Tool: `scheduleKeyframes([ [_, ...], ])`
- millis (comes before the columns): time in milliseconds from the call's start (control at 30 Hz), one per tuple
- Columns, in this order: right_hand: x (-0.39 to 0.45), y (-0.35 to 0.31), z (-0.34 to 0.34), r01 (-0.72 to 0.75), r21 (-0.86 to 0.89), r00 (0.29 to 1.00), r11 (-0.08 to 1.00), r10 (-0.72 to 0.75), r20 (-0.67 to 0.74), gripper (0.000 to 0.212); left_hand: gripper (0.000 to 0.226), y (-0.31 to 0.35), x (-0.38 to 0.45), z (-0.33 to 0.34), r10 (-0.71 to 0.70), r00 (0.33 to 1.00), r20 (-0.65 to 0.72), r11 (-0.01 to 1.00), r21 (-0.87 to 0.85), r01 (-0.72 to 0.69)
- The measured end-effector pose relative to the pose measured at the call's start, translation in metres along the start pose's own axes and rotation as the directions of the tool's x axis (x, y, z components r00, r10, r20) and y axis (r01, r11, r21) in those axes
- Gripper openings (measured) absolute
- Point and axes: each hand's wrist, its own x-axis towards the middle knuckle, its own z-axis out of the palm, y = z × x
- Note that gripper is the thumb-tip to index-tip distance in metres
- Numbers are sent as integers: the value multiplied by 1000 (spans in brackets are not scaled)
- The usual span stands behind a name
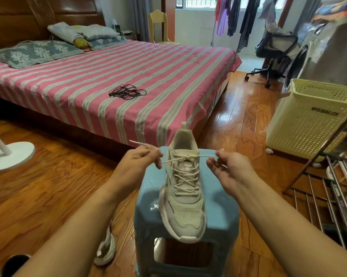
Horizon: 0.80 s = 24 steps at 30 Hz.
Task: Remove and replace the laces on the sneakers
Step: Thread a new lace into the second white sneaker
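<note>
Resting laced: cream sneaker [183, 188]

Single head-worn view, wide-angle, looking forward and down from the person's own position. Both forearms reach in from the bottom edge. Nearest, at centre: blue stool [220, 214] carrying a sneaker [183, 196]. Beyond: striped bed [108, 80] to the left, window at the far end. Edges bend visibly.
</note>
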Motion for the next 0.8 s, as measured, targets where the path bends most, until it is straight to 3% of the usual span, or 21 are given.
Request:
scheduleKeyframes([
  [133, 2, 9, -7, -51, 98, 999, 994, 52, -11, 8, 52, -2, 5, 11, -124, 990, -67, 955, -280, 100],
  [200, -3, 11, -2, -51, 140, 998, 989, 46, 36, 7, 46, 11, 12, 28, -128, 990, -50, 880, -466, 90],
  [233, -6, 10, 1, -44, 150, 998, 988, 35, 59, 9, 43, 18, 17, 37, -114, 992, -53, 876, -476, 75],
  [300, -11, 8, 5, 43, 93, 995, 995, -51, 84, 14, 40, 27, 27, 51, -76, 993, -93, 961, -273, 48],
  [367, -15, 3, 8, 291, -91, 951, 952, -277, 140, 19, 23, 30, 37, 59, -48, 996, -76, 995, 88, 55],
  [400, -18, 1, 10, 450, -213, 887, 867, -407, 218, 17, 11, 35, 38, 62, -62, 998, -16, 978, 200, 64],
  [467, -24, 0, 16, 701, -388, 712, 598, -564, 417, 8, 26, 42, 36, 68, 9, 990, 142, 920, 388, -64],
  [567, -17, 2, 20, 831, -466, 547, 304, -600, 583, 9, 22, 47, 31, 77, 65, 972, 226, 795, 577, -187],
  [667, -8, 2, 11, 802, -587, 550, 115, -525, 649, 20, 28, 39, 32, 74, 100, 986, 133, 811, 564, -158],
  [800, 2, 0, 0, 741, -669, 615, 63, -465, 637, 29, 47, 31, 33, 74, 115, 974, 193, 775, 596, -209],
])
